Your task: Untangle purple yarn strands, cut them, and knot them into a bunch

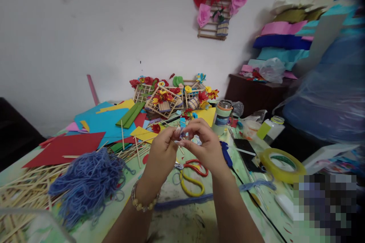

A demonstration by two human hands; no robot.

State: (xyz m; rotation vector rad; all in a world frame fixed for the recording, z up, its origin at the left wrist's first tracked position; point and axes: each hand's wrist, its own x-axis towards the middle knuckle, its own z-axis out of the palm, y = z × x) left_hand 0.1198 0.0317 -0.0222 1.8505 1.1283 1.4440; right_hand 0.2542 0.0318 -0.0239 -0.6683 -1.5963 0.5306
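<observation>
Head cam: the tiny bluish piece [183,135] sits pinched above the bench [178,222], too small to make out. Imo a loose pinch could drop it near the scissors [184,177]. Left hand [164,145] and right hand [207,145] look clamped on it by the fingertips, fingers curled, forearms angled inward.

I'm in a craft workspace — coloured paper [71,150], blue yarn [91,182], scissors [181,183] and flowered stick frames [164,104] crowd my table [173,224].
</observation>
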